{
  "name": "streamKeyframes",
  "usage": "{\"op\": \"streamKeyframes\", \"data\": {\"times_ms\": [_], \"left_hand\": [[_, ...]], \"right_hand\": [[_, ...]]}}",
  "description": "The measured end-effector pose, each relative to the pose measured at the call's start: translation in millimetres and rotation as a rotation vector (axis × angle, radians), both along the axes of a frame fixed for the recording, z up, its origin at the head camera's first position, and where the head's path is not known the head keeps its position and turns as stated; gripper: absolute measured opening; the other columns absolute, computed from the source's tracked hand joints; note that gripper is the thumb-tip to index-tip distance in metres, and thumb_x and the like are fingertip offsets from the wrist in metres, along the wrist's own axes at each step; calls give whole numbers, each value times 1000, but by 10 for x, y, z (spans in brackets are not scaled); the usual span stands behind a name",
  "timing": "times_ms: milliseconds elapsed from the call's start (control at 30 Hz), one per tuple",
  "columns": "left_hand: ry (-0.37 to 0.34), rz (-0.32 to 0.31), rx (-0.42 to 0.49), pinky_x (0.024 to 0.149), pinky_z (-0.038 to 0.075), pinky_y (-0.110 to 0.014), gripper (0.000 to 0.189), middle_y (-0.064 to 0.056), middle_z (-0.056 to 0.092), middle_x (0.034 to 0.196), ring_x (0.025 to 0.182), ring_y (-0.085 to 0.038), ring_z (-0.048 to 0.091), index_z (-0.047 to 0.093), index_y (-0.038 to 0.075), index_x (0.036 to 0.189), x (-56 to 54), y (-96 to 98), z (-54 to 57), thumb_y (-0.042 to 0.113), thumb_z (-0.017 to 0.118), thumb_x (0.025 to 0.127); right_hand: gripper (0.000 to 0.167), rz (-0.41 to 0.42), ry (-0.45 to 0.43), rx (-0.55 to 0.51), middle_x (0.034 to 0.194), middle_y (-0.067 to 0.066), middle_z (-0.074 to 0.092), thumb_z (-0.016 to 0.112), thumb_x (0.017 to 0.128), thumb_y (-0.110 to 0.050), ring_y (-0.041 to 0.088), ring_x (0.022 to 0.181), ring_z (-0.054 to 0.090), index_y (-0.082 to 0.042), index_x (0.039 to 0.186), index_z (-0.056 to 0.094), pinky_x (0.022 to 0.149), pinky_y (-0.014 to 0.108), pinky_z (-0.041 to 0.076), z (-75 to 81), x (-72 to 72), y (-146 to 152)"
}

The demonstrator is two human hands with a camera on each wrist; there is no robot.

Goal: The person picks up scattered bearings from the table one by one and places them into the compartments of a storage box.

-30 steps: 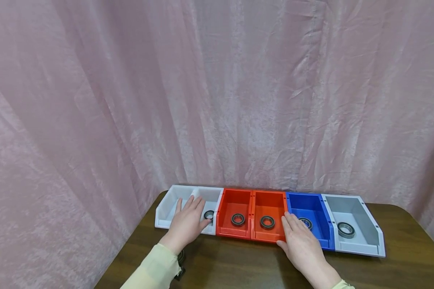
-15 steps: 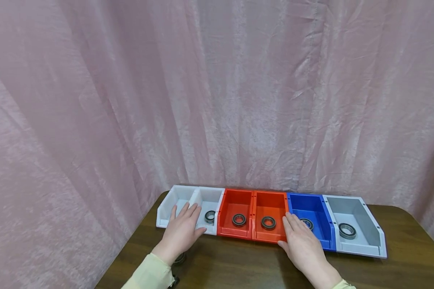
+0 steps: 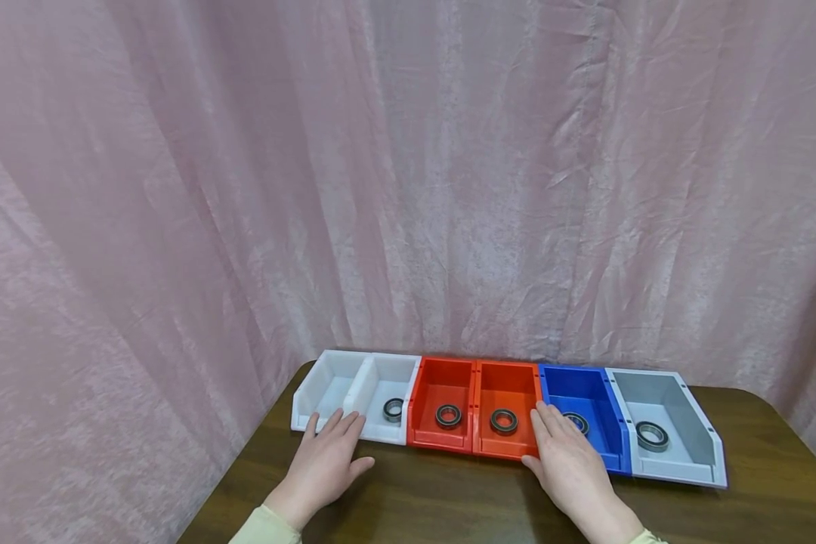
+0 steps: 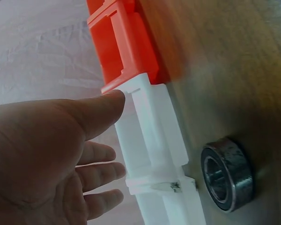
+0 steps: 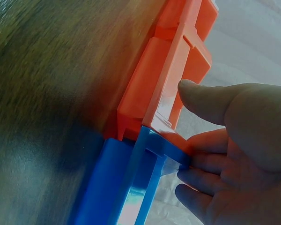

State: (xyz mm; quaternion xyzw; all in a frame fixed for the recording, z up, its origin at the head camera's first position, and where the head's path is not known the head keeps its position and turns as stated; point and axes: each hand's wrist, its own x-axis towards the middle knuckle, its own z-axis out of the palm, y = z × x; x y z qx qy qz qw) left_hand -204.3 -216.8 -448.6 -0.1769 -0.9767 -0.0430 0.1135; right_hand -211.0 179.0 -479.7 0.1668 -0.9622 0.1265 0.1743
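Note:
My left hand [image 3: 323, 465] hovers at the front edge of the two white bins [image 3: 299, 412], fingers spread, holding nothing. In the left wrist view, a dark-rimmed ball bearing [image 4: 240, 176] lies on the table before those bins; in the head view it is hidden. My right hand [image 3: 571, 468] has its fingers extended over the front of the blue bin [image 3: 574, 378], by the wall shared with the orange-red bin [image 3: 506, 378]. Single bearings lie in the right-hand white bin [image 3: 386, 410], the red bin [image 3: 439, 417], the orange-red bin, the blue bin and the grey bin [image 3: 669, 393].
The bins stand side by side in a row along the back of the brown wooden table [image 3: 442, 499]. Behind them hangs a pink velvet curtain [image 3: 449, 189]. No bearing shows in the leftmost white bin's visible part.
My left hand has drawn back toward me and slightly left, away from over the white bins. The bearing seen below it earlier is now covered in the head view. My right hand stays put.

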Motion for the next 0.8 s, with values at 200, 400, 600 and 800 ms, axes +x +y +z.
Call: {"op": "streamKeyframes", "data": {"times_ms": [200,400,600,800], "left_hand": [[-20,13,-13,119,31,-79,68,-18,66,150,146,-45,55,65,1,147,76,-60,-49,40,87,96],[-48,23,-13,119,31,-79,69,-18,66,150,145,-45,56,65,1,148,127,-105,-82,42,85,96],[-69,28,-8,119,30,-80,69,-18,66,150,145,-45,56,65,1,148,157,-147,-111,42,85,96],[-89,37,-4,119,29,-81,70,-17,66,150,145,-45,56,65,1,148,199,-184,-120,42,86,95]], "right_hand": [[75,0,-5,1,155,31,58,93,90,-26,50,144,55,12,146,62,118,64,46,-9,2,-6],[72,12,53,-1,151,31,60,95,88,-25,50,141,58,12,142,65,117,63,48,-12,8,3],[72,9,43,0,152,32,60,94,89,-25,50,142,57,12,143,64,117,63,47,-6,2,6],[73,8,14,4,154,32,59,93,90,-26,50,143,56,12,145,63,118,63,47,2,1,2]]}}
